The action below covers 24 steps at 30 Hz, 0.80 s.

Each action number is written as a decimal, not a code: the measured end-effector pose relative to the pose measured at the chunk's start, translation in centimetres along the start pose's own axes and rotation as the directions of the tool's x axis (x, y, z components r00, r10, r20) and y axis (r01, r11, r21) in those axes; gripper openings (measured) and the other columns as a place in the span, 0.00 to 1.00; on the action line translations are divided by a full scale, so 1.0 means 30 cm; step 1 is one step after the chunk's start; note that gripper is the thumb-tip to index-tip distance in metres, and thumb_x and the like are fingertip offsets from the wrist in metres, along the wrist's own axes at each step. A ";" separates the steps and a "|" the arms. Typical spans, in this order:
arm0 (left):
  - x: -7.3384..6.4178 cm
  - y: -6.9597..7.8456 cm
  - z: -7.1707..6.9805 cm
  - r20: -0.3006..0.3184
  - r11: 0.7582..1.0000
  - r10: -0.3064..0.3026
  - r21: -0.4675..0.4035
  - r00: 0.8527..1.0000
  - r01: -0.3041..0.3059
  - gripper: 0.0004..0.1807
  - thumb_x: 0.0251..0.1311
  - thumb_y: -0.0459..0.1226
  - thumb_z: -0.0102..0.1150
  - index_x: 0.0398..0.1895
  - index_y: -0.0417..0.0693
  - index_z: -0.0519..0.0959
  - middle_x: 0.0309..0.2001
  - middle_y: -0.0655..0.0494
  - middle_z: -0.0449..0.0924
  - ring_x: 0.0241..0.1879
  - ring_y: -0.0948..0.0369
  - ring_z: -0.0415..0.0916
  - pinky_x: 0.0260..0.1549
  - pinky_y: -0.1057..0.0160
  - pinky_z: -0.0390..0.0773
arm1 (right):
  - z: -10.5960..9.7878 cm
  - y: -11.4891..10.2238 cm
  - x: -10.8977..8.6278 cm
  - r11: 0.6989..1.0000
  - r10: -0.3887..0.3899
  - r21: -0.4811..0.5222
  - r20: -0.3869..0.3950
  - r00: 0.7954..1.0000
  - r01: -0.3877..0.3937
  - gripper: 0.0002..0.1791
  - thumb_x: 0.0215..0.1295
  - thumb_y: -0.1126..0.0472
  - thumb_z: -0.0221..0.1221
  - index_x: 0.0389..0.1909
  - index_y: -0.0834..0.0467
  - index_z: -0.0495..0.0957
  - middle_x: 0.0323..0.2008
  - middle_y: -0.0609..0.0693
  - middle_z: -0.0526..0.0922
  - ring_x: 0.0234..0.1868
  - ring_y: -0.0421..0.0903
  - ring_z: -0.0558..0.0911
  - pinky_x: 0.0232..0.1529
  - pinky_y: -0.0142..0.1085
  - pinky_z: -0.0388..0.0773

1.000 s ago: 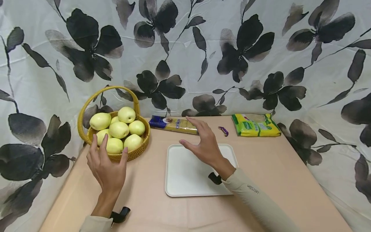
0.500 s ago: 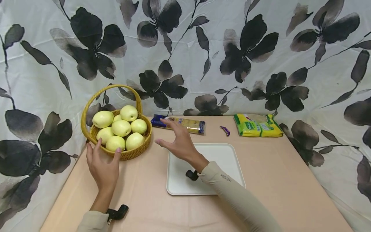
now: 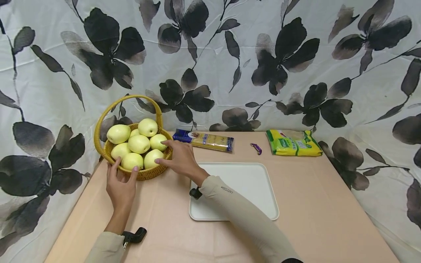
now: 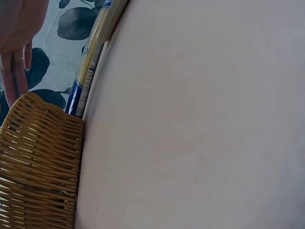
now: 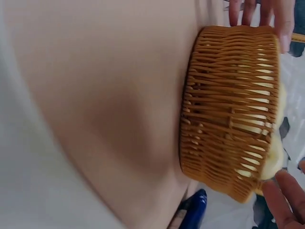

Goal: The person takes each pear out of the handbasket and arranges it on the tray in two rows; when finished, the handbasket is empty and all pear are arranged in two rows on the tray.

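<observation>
A yellow wicker basket [image 3: 148, 175] with a tall handle holds several pale green apples [image 3: 139, 144] at the table's left. At its front left rim is my left hand [image 3: 121, 191], thumb and forefinger spread against the edge; the right wrist view shows these fingers [image 5: 283, 40] along the basket's side. My right hand [image 3: 182, 159] reaches over the right rim. Its thumb and fingers are spread beside the front right apple [image 3: 151, 158] and the one behind it [image 3: 158, 142]. In the right wrist view its fingertips [image 5: 281, 191] lie close to an apple; contact is unclear.
A white tray [image 3: 236, 182] lies mid-table under my right forearm. Along the back edge are a blue and gold pasta packet [image 3: 210, 141], a small purple wrapped candy [image 3: 256, 148] and a yellow-green packet [image 3: 294, 143]. A floral cloth [image 3: 230, 73] hangs behind.
My right hand has swept left from above the tray to the basket's right rim. My left hand has moved in slightly against the front left of the basket. The apples look unmoved.
</observation>
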<state>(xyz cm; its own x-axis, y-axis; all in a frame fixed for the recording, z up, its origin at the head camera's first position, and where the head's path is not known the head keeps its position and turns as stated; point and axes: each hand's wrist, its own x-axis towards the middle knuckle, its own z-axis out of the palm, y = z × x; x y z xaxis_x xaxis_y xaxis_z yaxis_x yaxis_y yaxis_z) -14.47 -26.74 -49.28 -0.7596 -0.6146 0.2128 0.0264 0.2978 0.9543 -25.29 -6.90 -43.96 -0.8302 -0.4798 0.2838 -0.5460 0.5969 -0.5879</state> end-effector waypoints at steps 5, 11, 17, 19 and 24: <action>-0.008 -0.008 0.005 0.020 0.999 -0.031 -0.022 0.999 0.032 0.38 0.72 0.43 0.67 0.82 0.56 0.65 0.86 0.55 0.52 0.81 0.48 0.60 0.75 0.47 0.72 | 0.057 -0.009 0.050 0.997 0.024 -0.072 0.020 1.000 -0.022 0.36 0.62 0.32 0.71 0.68 0.44 0.80 0.63 0.38 0.85 0.65 0.38 0.80 0.67 0.43 0.66; -0.014 -0.010 0.006 0.027 0.996 -0.052 -0.066 0.998 0.053 0.38 0.73 0.46 0.66 0.83 0.57 0.65 0.82 0.50 0.60 0.80 0.47 0.62 0.77 0.46 0.71 | 0.093 -0.037 0.090 0.985 0.052 -0.167 0.059 0.997 -0.042 0.33 0.60 0.30 0.72 0.62 0.42 0.84 0.56 0.37 0.87 0.56 0.38 0.82 0.59 0.40 0.68; -0.015 -0.010 0.011 0.027 0.997 -0.048 -0.052 0.998 0.050 0.38 0.73 0.47 0.65 0.83 0.56 0.64 0.83 0.52 0.60 0.81 0.48 0.60 0.76 0.43 0.70 | 0.124 -0.065 0.111 0.962 0.122 -0.258 0.100 0.988 -0.092 0.34 0.57 0.27 0.72 0.59 0.41 0.83 0.53 0.37 0.87 0.54 0.39 0.83 0.63 0.43 0.68; -0.016 -0.011 0.012 0.022 0.998 -0.044 -0.046 0.999 0.045 0.38 0.74 0.46 0.65 0.83 0.55 0.64 0.83 0.52 0.60 0.80 0.48 0.61 0.76 0.44 0.70 | 0.130 -0.074 0.116 0.956 0.134 -0.276 0.105 0.985 -0.101 0.35 0.56 0.27 0.72 0.58 0.41 0.82 0.52 0.37 0.87 0.53 0.40 0.85 0.65 0.45 0.68; -0.017 -0.015 0.013 0.009 0.998 -0.044 -0.045 0.999 0.045 0.37 0.73 0.45 0.66 0.82 0.55 0.65 0.82 0.51 0.62 0.79 0.48 0.63 0.76 0.47 0.71 | 0.140 -0.086 0.123 0.955 0.161 -0.267 0.093 0.983 -0.132 0.34 0.54 0.28 0.74 0.55 0.42 0.82 0.49 0.37 0.88 0.51 0.41 0.85 0.64 0.45 0.68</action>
<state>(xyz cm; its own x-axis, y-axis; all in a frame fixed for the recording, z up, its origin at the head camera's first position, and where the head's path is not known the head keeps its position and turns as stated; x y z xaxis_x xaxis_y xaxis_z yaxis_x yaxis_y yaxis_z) -14.35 -26.29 -49.88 -0.7660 -0.6204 0.1684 0.0217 0.2369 0.9713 -26.47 -12.92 -44.59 -0.8933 -0.4348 0.1137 -0.4421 0.8047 -0.3962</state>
